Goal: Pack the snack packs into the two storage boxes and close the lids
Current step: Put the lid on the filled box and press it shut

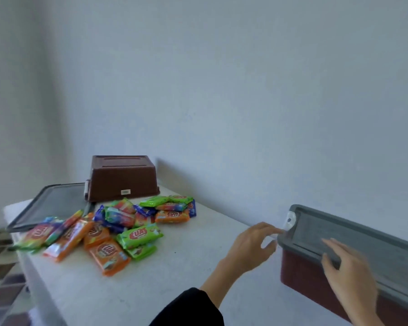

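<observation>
A brown storage box point(299, 274) with a grey lid point(368, 241) on top stands at the right of the white table point(198, 267). My right hand point(349, 276) lies on the lid with fingers spread over its near edge. My left hand point(250, 245) reaches toward the lid's left end, fingertips close to a white latch point(289, 220); whether they touch is blurred. A second brown box point(121, 177) sits upside down at the back. Its grey lid point(50, 205) lies flat to the left. Several snack packs point(111, 229) in orange, green and blue are piled between them.
A white wall point(245, 90) runs right behind the table. The table's left edge drops to a tiled floor point(0, 274). Bare table surface lies between the snack pile and the right box.
</observation>
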The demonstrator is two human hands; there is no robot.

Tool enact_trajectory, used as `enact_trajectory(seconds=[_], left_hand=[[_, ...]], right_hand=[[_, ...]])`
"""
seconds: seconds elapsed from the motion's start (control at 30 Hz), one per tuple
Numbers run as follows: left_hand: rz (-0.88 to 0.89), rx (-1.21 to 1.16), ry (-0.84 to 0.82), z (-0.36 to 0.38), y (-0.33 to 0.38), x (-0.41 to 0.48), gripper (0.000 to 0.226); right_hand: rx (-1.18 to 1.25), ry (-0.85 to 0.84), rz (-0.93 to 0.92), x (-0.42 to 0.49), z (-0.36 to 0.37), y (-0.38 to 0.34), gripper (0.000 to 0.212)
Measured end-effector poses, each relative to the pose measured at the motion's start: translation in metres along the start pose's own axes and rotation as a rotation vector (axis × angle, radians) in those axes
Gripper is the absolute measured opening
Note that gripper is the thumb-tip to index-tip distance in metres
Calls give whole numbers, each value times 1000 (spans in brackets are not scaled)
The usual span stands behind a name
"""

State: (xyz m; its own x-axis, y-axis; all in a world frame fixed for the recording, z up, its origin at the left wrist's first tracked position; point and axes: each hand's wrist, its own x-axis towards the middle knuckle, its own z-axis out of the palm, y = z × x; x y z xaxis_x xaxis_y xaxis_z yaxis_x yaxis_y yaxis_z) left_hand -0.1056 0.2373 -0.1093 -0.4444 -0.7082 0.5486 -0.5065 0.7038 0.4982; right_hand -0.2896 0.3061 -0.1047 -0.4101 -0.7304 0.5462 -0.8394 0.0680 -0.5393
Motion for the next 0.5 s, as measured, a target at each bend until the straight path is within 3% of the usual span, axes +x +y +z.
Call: enact_trajectory(seconds=[0.27,0.5], left_hand=[[-266,157,203,-150,-108,-85,31],[-423,235,301,-281,-192,-134,28]], right_hand=[[254,-352,-225,-20,127,-160,35],[331,-457,-256,-40,204,-297,37]])
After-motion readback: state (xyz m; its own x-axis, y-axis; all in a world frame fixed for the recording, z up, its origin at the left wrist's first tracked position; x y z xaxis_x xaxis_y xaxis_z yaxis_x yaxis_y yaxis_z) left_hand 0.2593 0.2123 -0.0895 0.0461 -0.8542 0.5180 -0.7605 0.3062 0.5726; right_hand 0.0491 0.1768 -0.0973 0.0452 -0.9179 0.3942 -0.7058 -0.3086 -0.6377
